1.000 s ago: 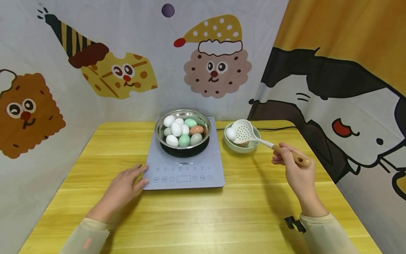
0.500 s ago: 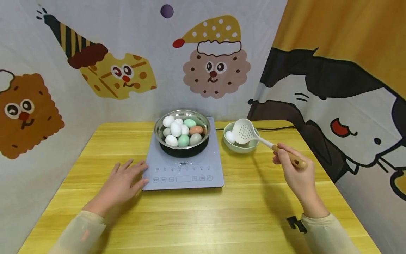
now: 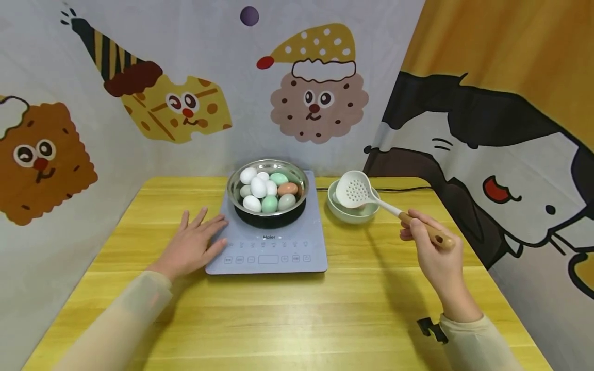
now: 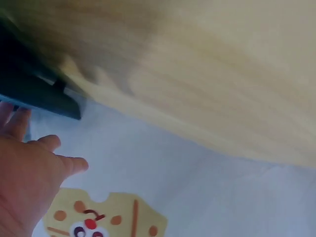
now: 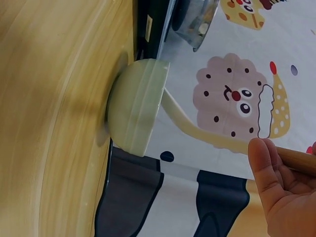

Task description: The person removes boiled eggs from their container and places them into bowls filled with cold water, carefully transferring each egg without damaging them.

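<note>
My right hand (image 3: 436, 257) grips the wooden handle of a white skimmer (image 3: 355, 189), a ladle-shaped spoon with holes. Its head is at the pale green bowl (image 3: 355, 217); the right wrist view shows its neck reaching behind the bowl rim. The head hides most of what lies in the bowl. My left hand (image 3: 195, 245) rests its fingers, straight and spread, on the left edge of a light grey-blue induction cooker (image 3: 308, 226). On the cooker stands a steel pot (image 3: 299, 178) heaped with white, green, brown and grey eggs (image 3: 258, 187).
A black cable (image 3: 403, 189) runs along the back of the wooden table (image 3: 278, 319). Behind it hangs a cloth backdrop (image 3: 185, 159) with cartoon figures. A small black piece (image 3: 431, 330) shows by the right sleeve.
My left hand has slid forward and right, farther onto the cooker's edge. The skimmer head has shifted slightly, and the white egg seen beside it earlier is now mostly hidden.
</note>
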A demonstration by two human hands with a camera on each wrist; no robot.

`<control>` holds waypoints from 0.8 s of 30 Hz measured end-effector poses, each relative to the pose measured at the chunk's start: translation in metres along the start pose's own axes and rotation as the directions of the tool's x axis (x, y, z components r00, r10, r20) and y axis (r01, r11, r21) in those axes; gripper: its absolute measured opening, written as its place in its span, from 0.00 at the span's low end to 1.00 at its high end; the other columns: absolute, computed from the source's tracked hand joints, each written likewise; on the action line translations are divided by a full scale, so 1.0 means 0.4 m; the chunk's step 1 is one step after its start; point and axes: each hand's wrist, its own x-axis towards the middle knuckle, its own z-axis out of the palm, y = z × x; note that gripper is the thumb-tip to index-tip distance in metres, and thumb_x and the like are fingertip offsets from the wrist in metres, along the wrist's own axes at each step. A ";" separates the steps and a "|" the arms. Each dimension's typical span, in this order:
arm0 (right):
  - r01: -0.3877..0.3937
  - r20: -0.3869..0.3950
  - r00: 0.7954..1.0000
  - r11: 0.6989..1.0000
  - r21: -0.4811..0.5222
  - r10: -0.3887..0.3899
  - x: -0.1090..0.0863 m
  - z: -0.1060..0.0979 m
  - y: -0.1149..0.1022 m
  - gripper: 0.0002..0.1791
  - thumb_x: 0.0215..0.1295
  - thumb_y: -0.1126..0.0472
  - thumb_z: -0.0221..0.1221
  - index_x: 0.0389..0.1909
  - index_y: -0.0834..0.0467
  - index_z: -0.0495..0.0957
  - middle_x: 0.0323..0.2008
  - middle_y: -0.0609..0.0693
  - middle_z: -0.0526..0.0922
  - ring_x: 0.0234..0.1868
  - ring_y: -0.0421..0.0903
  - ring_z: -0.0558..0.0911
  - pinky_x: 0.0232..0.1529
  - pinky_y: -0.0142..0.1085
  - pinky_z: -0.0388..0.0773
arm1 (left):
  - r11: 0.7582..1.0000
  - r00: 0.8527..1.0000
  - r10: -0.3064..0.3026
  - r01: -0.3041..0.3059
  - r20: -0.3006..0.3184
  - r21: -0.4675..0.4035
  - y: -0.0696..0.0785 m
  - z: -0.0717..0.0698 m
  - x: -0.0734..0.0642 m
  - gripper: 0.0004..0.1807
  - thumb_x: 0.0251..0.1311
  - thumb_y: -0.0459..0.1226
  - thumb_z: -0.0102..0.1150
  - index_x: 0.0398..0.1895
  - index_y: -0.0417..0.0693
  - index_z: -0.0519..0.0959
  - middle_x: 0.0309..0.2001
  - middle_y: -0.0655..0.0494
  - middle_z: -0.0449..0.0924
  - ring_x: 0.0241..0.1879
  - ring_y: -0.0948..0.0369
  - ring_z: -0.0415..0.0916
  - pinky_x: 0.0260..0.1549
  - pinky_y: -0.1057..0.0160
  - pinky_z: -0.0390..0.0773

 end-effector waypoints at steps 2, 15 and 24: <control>0.011 -0.001 1.000 0.999 0.041 -0.011 -0.001 0.000 0.002 0.15 0.79 0.69 0.58 0.59 0.72 0.84 0.42 0.48 0.95 0.34 0.39 0.93 0.41 0.28 0.89 | 1.000 1.000 -0.025 0.025 0.008 -0.017 -0.009 0.006 0.001 0.35 0.79 0.58 0.51 0.80 0.50 0.71 0.81 0.48 0.67 0.85 0.33 0.48 0.80 0.24 0.37; 0.038 0.006 0.999 0.985 0.170 -0.039 0.006 -0.001 0.006 0.15 0.78 0.72 0.57 0.58 0.76 0.82 0.41 0.50 0.95 0.32 0.40 0.93 0.39 0.29 0.89 | 0.999 0.999 -0.035 0.035 -0.030 0.003 -0.015 0.030 -0.001 0.30 0.83 0.52 0.45 0.81 0.50 0.69 0.83 0.50 0.64 0.83 0.33 0.53 0.79 0.23 0.36; -0.019 0.009 1.000 0.957 0.288 0.017 0.034 0.031 -0.052 0.17 0.81 0.65 0.57 0.59 0.75 0.82 0.42 0.55 0.94 0.33 0.45 0.93 0.40 0.34 0.90 | 0.998 0.999 -0.039 0.040 -0.031 0.039 -0.016 0.035 -0.003 0.31 0.83 0.54 0.43 0.82 0.53 0.68 0.84 0.54 0.63 0.83 0.34 0.53 0.78 0.21 0.33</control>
